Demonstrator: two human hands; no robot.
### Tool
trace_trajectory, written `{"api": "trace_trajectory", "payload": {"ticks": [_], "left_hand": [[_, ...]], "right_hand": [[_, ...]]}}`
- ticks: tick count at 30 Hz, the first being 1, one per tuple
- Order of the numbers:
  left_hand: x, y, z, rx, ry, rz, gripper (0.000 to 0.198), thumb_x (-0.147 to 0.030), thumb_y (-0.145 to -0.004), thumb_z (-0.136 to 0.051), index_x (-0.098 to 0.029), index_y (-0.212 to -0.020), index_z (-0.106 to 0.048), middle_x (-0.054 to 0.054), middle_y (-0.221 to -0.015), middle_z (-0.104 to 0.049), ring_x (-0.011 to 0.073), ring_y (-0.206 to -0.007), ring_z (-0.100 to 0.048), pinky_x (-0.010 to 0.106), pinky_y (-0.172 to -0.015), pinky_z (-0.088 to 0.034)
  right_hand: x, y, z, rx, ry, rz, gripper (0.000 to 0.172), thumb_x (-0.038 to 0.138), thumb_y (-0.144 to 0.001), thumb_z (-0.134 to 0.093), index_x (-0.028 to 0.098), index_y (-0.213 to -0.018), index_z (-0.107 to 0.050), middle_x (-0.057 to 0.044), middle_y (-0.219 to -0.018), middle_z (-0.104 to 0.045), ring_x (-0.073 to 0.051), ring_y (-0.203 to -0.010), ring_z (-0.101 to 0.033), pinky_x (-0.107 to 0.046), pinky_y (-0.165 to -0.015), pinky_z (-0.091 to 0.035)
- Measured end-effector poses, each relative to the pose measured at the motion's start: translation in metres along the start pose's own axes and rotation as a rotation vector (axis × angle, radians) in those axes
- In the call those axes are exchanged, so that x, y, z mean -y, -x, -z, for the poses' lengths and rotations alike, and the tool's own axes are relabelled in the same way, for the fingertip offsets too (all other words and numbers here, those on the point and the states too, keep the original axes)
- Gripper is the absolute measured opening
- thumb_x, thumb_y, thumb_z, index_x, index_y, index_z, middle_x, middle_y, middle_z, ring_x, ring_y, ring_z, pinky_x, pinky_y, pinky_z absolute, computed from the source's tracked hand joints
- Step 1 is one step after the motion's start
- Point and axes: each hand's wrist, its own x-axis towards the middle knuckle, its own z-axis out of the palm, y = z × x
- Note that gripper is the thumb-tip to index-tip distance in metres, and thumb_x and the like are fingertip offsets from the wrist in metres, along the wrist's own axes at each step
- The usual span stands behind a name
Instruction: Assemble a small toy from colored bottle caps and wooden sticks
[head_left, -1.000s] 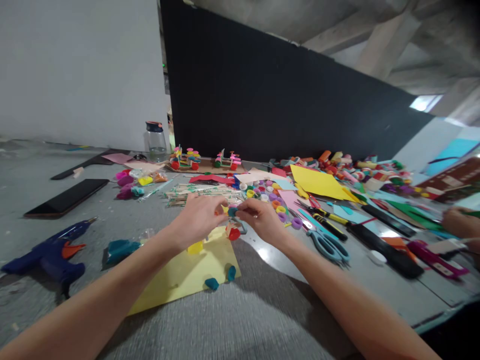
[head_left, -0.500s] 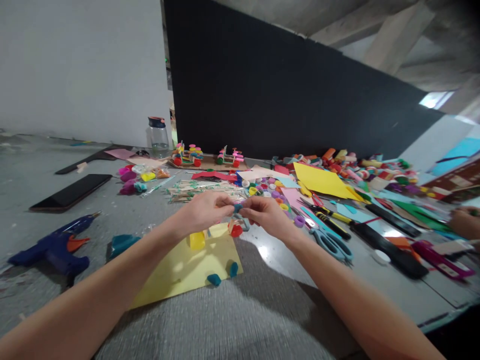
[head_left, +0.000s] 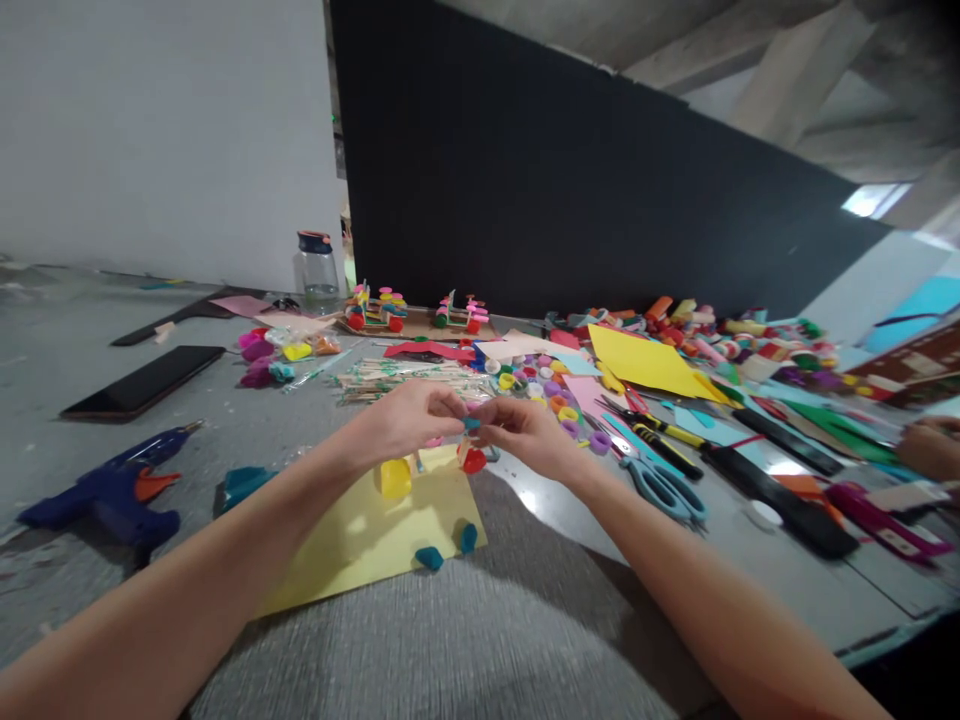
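My left hand [head_left: 411, 425] and my right hand [head_left: 529, 432] meet at the middle of the view, fingertips closed on a small lump of teal modelling clay [head_left: 471, 424]. Just below them, a small model partly hidden by my hands shows a yellow cap [head_left: 395, 478] and a red cap [head_left: 472, 459]. It stands on a pale yellow sheet [head_left: 352, 555]. Two loose teal clay pieces lie by the sheet's near right corner, one piece [head_left: 429, 558] flat and the other piece [head_left: 468, 538] close to the edge. A larger teal lump [head_left: 246, 486] sits left of my left forearm.
To the left lie a blue glue gun [head_left: 112, 490] and a dark phone [head_left: 142, 383]. Behind my hands are wooden sticks [head_left: 405, 378], bottle caps and two small finished-looking models [head_left: 459, 313]. Scissors [head_left: 664, 488] lie right. Another person's hand [head_left: 930, 448] shows far right.
My fingers have shifted slightly around the teal clay, and the right fingertips look a little more spread. The rest of the table looks the same.
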Motion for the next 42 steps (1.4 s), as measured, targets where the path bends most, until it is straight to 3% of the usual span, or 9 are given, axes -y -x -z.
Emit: {"api": "trace_trajectory", "payload": {"ticks": [3,9,15,24,28,32,42], "left_hand": [[0.002,-0.001,0.0,0.011,0.0,-0.013,0.021,-0.032,-0.077,-0.064,-0.018,-0.091,-0.07,0.006,-0.096,-0.076,0.0246,-0.091,-0.069,0.034,-0.077,-0.05],[0.004,-0.002,-0.001,0.022,-0.013,-0.057,0.02,-0.029,-0.078,-0.063,-0.019,-0.092,-0.072,0.004,-0.094,-0.076,0.0224,-0.089,-0.069,0.034,-0.082,-0.048],[-0.003,0.002,-0.001,0.01,-0.065,-0.043,0.024,-0.031,-0.083,-0.056,-0.018,-0.092,-0.074,0.005,-0.094,-0.077,0.0226,-0.087,-0.069,0.033,-0.076,-0.048],[0.005,-0.002,-0.009,-0.023,-0.08,-0.008,0.02,-0.029,-0.075,-0.061,-0.02,-0.089,-0.072,0.006,-0.092,-0.076,0.0233,-0.086,-0.069,0.033,-0.074,-0.048],[0.012,-0.005,-0.016,-0.07,-0.079,0.008,0.023,-0.03,-0.072,-0.064,-0.019,-0.092,-0.069,0.008,-0.096,-0.076,0.0256,-0.091,-0.069,0.035,-0.077,-0.05],[0.017,-0.006,-0.018,-0.075,-0.083,-0.031,0.024,-0.036,-0.078,-0.061,-0.02,-0.095,-0.069,0.009,-0.1,-0.075,0.0263,-0.093,-0.067,0.036,-0.078,-0.05],[0.002,-0.003,-0.018,-0.064,-0.179,0.045,0.022,-0.036,-0.08,-0.062,-0.02,-0.091,-0.069,0.008,-0.097,-0.076,0.0271,-0.094,-0.067,0.037,-0.08,-0.047]], "right_hand": [[-0.001,-0.001,0.001,0.002,-0.083,-0.017,0.013,0.027,-0.085,-0.063,0.019,-0.094,-0.068,-0.003,-0.088,-0.07,-0.015,-0.079,-0.066,-0.031,-0.075,-0.053],[0.011,0.0,0.001,-0.025,0.006,-0.03,0.013,0.028,-0.086,-0.06,0.019,-0.089,-0.069,-0.002,-0.082,-0.07,-0.014,-0.076,-0.065,-0.029,-0.071,-0.052],[0.004,0.0,-0.001,-0.02,0.009,-0.023,0.013,0.031,-0.085,-0.065,0.018,-0.084,-0.069,-0.001,-0.079,-0.068,-0.012,-0.07,-0.06,-0.027,-0.067,-0.048],[0.006,0.003,0.001,-0.068,0.363,0.024,0.009,0.029,-0.082,-0.071,0.022,-0.088,-0.07,0.002,-0.075,-0.065,-0.01,-0.063,-0.052,-0.024,-0.058,-0.038],[0.009,0.005,-0.001,-0.062,0.419,0.028,0.009,0.029,-0.084,-0.07,0.022,-0.09,-0.07,0.002,-0.076,-0.067,-0.01,-0.064,-0.054,-0.024,-0.059,-0.04],[0.01,0.005,-0.001,-0.063,0.442,0.023,0.009,0.028,-0.083,-0.07,0.022,-0.09,-0.07,0.002,-0.077,-0.067,-0.01,-0.065,-0.055,-0.023,-0.059,-0.04],[0.008,0.005,0.0,-0.029,0.418,0.013,0.008,0.027,-0.084,-0.068,0.022,-0.089,-0.07,0.002,-0.079,-0.069,-0.011,-0.067,-0.056,-0.024,-0.06,-0.04]]}}
